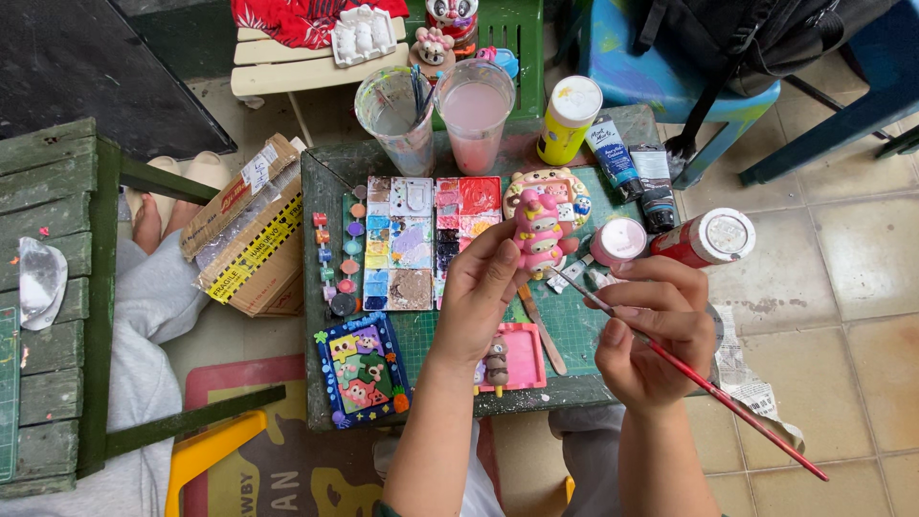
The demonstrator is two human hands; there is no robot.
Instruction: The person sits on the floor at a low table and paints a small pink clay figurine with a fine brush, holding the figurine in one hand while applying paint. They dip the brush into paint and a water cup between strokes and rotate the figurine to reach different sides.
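Head view: a person sits at a small green table [321,287], painting a figurine.
Left hand [476,287]: closed around a pink figurine [538,235], fingers pinching its left side and holding it upright above the table.
Right hand [651,330]: gripping a red-handled brush [708,388] like a pen, its bristle end reaching the figurine's lower right side; the tip is too small to see clearly.
Figurine: lifted, in front of a flat decorated plaque [574,196] and just right of the palette [412,244].
Palette: two trays of mixed colours, within easy reach of the brush.
Water: two plastic cups [474,115] at the table's far edge, one cloudy pink, one holding brushes.
Paint: a yellow bottle [567,123], two tubes [632,172], a small pink pot [617,239] and a red-and-white bottle [704,239] close by.
Doing it well: I judge a steady left-hand pinch, a light brush load and short strokes would keep edges clean, with fingers off wet paint.
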